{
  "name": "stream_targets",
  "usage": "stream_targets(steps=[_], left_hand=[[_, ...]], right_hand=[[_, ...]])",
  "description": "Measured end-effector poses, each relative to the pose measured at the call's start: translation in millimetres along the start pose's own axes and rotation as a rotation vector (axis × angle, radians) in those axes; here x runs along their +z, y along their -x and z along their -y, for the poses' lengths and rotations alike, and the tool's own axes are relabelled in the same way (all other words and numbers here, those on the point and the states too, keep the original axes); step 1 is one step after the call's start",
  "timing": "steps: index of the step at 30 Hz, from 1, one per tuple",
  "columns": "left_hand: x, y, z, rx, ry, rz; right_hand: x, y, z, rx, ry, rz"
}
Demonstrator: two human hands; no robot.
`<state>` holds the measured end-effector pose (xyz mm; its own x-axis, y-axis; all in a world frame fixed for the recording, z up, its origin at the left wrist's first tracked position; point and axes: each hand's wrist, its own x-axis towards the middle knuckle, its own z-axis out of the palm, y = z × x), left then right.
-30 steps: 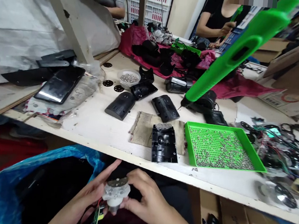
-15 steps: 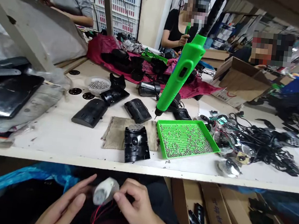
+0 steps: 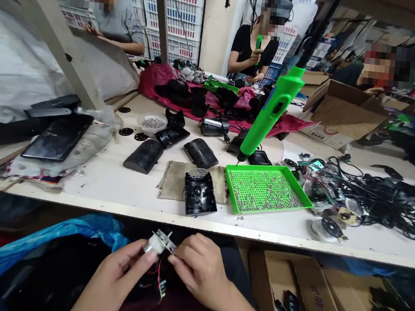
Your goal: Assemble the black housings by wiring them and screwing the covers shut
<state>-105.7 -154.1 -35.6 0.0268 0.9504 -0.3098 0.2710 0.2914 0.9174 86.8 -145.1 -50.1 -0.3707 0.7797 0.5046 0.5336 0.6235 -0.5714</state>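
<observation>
Below the bench edge, my left hand (image 3: 125,270) is closed on a small motor (image 3: 156,244) with a whitish body and a metal bracket on its end. My right hand (image 3: 198,268) pinches the bracket's right side. Red and dark wires run down from the motor to a small circuit board (image 3: 162,289) that dangles between my hands. On the bench in front, an open black plastic housing (image 3: 200,194) with a round grille at its top rests partly on a grey-brown cloth pad (image 3: 174,179). An electric screwdriver (image 3: 273,113) with a green body hangs tip down above the bench.
A green tray (image 3: 269,186) of screws lies right of the housing. Black shells (image 3: 144,156), a bowl of small metal parts (image 3: 152,123) and tangled cables (image 3: 373,197) cover the bench. A blue bag (image 3: 85,226) and cardboard box (image 3: 318,301) stand below. Co-workers sit opposite.
My left hand has moved in from the side and closed on the motor. The motor has turned, bringing its metal bracket into view. The camera view has shifted a little left.
</observation>
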Motion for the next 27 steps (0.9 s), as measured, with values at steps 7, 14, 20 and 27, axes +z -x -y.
stream_targets(steps=[7, 14, 20, 27], left_hand=[[-12.4, 3, -7, 0.090, 0.087, -0.215], [-7.6, 1, -1, 0.127, 0.145, -0.168], [6.9, -1, 1, 0.060, 0.584, -0.083], [16.9, -5, -9, -0.098, 0.977, 0.135]], right_hand=[[0, 4, 9, 0.199, 0.011, -0.125], [9, -1, 15, 0.122, -0.234, -0.118], [17, -13, 20, 0.162, -0.366, -0.133], [15, -18, 21, 0.194, -0.261, -0.164]])
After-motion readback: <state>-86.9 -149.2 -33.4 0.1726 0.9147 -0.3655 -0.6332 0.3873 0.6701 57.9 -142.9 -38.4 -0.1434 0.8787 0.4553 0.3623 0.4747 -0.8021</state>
